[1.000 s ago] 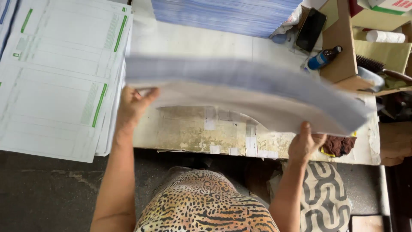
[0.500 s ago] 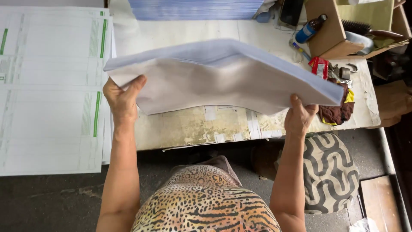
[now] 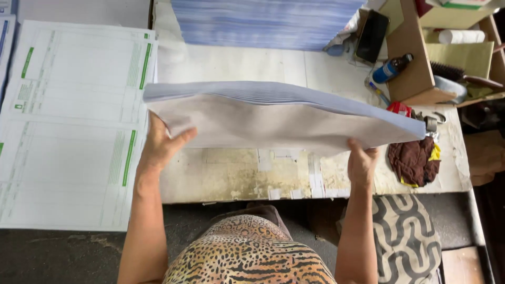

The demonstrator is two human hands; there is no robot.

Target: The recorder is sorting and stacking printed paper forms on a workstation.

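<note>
I hold a thick bundle of large white paper sheets (image 3: 273, 118) lifted off the worn white table (image 3: 231, 173), its stacked edge turned up and away from me. My left hand (image 3: 160, 144) grips the bundle's left end, thumb on the near face. My right hand (image 3: 362, 160) grips its right end from below. The bundle sags slightly and slopes down to the right. It hides part of the table behind it.
Printed forms with green bars (image 3: 73, 126) lie in a stack at the left. A fanned pile of bluish sheets (image 3: 263, 23) sits at the back. At the right are a black phone (image 3: 371, 36), a blue bottle (image 3: 392, 67), a cardboard box (image 3: 421, 58), a hairbrush (image 3: 457, 73) and a brown cloth (image 3: 415, 160).
The bundle has come closer to me and turned from bowed to more upright on edge. Both hands have kept their grip, and the view has shifted.
</note>
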